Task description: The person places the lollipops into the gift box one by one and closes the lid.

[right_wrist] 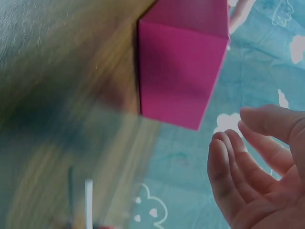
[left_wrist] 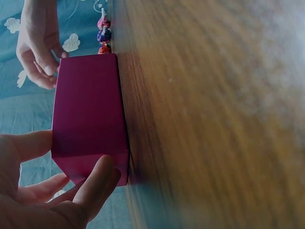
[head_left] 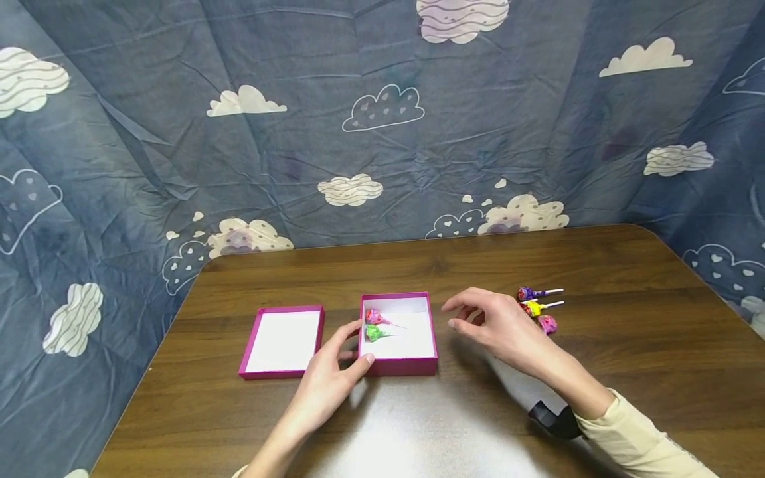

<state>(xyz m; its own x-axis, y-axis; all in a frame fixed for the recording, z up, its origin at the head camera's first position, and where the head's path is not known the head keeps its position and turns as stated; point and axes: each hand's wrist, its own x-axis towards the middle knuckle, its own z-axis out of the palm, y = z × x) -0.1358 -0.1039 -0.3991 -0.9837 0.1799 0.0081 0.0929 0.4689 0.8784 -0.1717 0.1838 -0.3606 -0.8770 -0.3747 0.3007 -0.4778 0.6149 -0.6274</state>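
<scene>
My left hand [head_left: 329, 378] holds the near left corner of an open magenta box [head_left: 402, 367] with a white inside. In the left wrist view, its thumb is at the upper edge and fingers lie against the side wall. Inside the box, a pink-and-red wrapped lollipop [head_left: 373, 317] lies above a green wrapped lollipop [head_left: 374, 332], sticks pointing right. To the right of the box my right hand [head_left: 499, 328] hovers above the table, fingers loosely bent, with nothing in them. The right wrist view shows this hand [right_wrist: 259, 176] apart from the magenta box [right_wrist: 181, 71].
Beyond the right hand lie a purple lollipop [head_left: 526, 293], a yellow-and-red lollipop [head_left: 530, 308] and a pink lollipop [head_left: 547, 324], partly hidden. A magenta lid [head_left: 283, 342] with a white inside lies left of the box. A cloud-patterned curtain [head_left: 311, 153] hangs behind the wooden table [head_left: 239, 425].
</scene>
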